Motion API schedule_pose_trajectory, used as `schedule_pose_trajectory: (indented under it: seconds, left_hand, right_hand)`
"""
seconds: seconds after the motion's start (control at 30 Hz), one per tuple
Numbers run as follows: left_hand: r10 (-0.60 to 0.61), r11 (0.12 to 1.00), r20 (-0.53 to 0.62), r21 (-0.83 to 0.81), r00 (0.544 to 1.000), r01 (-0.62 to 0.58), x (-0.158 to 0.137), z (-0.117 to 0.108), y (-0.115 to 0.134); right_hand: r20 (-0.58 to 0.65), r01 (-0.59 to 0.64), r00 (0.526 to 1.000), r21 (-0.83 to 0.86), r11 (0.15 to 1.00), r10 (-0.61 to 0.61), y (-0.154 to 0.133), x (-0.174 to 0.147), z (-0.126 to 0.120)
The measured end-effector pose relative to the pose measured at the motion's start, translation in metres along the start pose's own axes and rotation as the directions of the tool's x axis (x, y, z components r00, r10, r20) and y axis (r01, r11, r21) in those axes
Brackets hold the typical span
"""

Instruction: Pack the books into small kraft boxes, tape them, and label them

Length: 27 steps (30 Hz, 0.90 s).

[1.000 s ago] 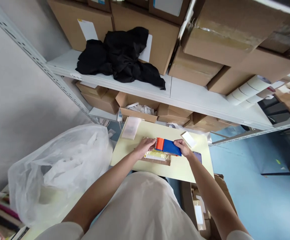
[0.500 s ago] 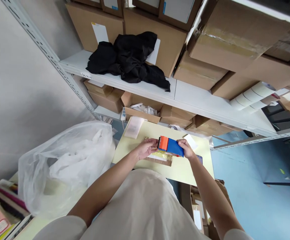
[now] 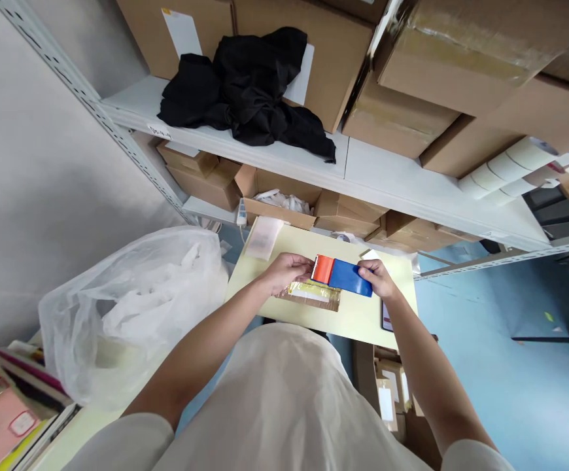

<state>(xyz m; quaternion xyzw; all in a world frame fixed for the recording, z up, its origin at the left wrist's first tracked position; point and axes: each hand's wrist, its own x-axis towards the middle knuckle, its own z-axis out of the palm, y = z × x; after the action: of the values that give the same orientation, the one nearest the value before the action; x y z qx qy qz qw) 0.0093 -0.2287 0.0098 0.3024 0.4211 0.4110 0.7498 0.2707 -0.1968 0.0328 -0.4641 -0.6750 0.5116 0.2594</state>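
A blue-and-orange tape dispenser [image 3: 346, 276] is held above a pale yellow table [image 3: 360, 318], its blue end clamped between the thumb and fingers of the right grip [image 3: 377, 277]. At the orange, toothed end, the left grip [image 3: 289, 271] is brought close with fingers bent; whether they are closed on the tape's end cannot be told at this size. Just below the dispenser, a flat brown package [image 3: 316, 299] bearing shiny tape and a white strip is laid on the table, partly covered by the left grip.

A phone [image 3: 386, 315] is seen beside the right forearm, and a small white box [image 3: 370, 254] is partly hidden behind the right grip. A pale pink sheet [image 3: 263, 237] is set at the table's far left corner. Beyond, white items are held in an open carton [image 3: 279, 219] under a white shelf [image 3: 402, 186], on which black cloth [image 3: 255, 85] is draped and white rolls [image 3: 507, 169] are stacked. To the left, a large translucent plastic bag [image 3: 132, 320] is filled with white material.
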Motion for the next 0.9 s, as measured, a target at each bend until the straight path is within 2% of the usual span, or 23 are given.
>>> schedule_pose_trajectory:
  seconds: [0.13,0.27,0.37,0.47,0.67,0.9]
  left_hand:
    - [-0.017,1.0,-0.018,0.024,1.0,0.017,-0.001,-0.019,0.008]
    - [-0.026,0.994,-0.125,0.105,0.992,0.039,-0.005,-0.064,0.01]
    - [-0.075,0.98,-0.224,0.165,0.972,0.114,-0.004,-0.097,-0.001]
    - [-0.072,0.971,-0.266,0.203,0.961,0.129,0.002,-0.116,-0.022]
    - [0.002,0.96,-0.349,0.262,0.937,0.095,0.018,-0.13,-0.063]
    - [0.153,0.94,-0.426,0.341,0.892,0.002,0.05,-0.123,-0.107]
  right_hand:
    - [0.023,-0.035,0.999,-0.035,0.999,0.036,-0.009,-0.003,-0.007]
    - [-0.006,-0.137,0.99,-0.098,0.986,0.137,-0.002,-0.015,-0.019]
    - [-0.014,-0.202,0.979,-0.168,0.965,0.203,0.009,-0.023,-0.021]
    - [-0.025,-0.245,0.969,-0.25,0.937,0.247,0.017,-0.022,-0.011]
    - [-0.065,-0.278,0.958,-0.46,0.843,0.28,0.016,-0.008,0.017]
    - [-0.089,-0.285,0.954,-0.576,0.766,0.288,0.02,0.001,0.028]
